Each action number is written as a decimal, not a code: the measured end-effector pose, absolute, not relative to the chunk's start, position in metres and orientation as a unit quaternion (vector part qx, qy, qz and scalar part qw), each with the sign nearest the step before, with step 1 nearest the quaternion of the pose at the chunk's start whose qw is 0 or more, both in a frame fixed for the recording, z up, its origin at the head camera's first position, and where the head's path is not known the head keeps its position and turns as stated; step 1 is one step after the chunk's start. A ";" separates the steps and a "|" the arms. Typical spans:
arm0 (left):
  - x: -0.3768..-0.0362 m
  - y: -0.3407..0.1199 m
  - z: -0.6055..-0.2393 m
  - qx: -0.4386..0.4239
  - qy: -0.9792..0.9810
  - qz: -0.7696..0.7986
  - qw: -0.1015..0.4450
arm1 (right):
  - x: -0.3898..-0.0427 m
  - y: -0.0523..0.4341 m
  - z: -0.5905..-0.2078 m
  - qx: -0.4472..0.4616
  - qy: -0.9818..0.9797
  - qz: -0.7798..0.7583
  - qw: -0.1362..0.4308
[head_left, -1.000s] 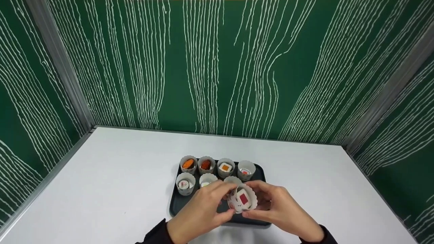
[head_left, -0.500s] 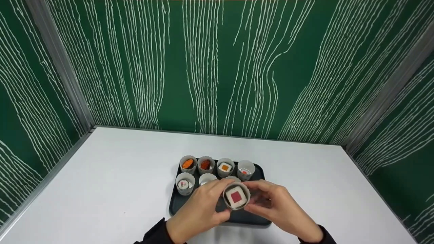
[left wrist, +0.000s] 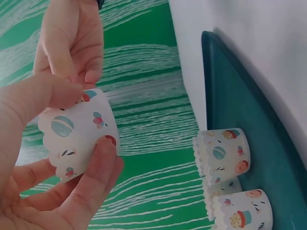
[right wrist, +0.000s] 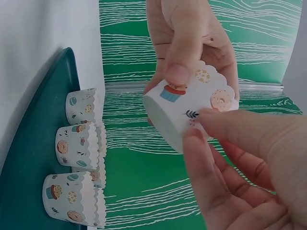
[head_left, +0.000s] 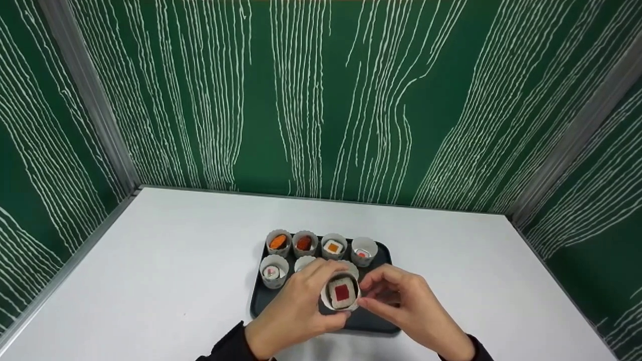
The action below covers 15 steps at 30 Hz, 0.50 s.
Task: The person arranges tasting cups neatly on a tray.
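Note:
A white paper baking cup (head_left: 326,300) with a scalloped rim and cupcake prints is held up over the tray's near half. Inside it lies a sushi-like piece (head_left: 342,293), white and squarish with a red centre. My left hand (head_left: 296,311) grips the cup around its wall, thumb on one side and fingers on the other, as the left wrist view shows. At the cup's right side, my right hand (head_left: 409,303) has curled fingers, with thumb and index fingertips on its wall (right wrist: 184,103). The opening faces the head camera.
The dark tray (head_left: 266,306) lies on a white table (head_left: 180,260). Several matching cups (head_left: 278,243) stand on it in two rows, many with sushi-like pieces inside. My left hand hides part of the nearer row. Green panels (head_left: 261,100) with white lines surround the table.
The cup has shifted left and turned, so its opening faces the head camera more squarely. My right hand has come from a wider hold on it to fingertips at its right side.

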<state>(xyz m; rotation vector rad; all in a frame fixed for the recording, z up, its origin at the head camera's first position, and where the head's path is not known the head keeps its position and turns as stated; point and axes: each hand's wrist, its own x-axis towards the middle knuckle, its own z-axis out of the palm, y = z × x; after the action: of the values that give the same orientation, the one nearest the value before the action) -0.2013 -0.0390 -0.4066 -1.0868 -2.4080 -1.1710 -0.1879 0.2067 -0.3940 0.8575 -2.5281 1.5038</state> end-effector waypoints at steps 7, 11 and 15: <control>-0.199 -0.038 -0.407 -0.371 -0.823 -0.409 0.136 | -0.186 0.204 -0.395 0.302 -0.818 0.485 0.068; -0.199 -0.037 -0.408 -0.378 -0.818 -0.409 0.145 | -0.186 0.205 -0.396 0.323 -0.811 0.483 0.070; -0.199 -0.037 -0.408 -0.385 -0.815 -0.410 0.138 | -0.186 0.208 -0.395 0.339 -0.814 0.469 0.054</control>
<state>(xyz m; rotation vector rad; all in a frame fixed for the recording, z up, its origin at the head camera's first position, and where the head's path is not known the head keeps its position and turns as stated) -0.1990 -0.0368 -0.4080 -1.1126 -2.3589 -1.1870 -0.1864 0.2079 -0.3952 1.0298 -2.4725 1.4237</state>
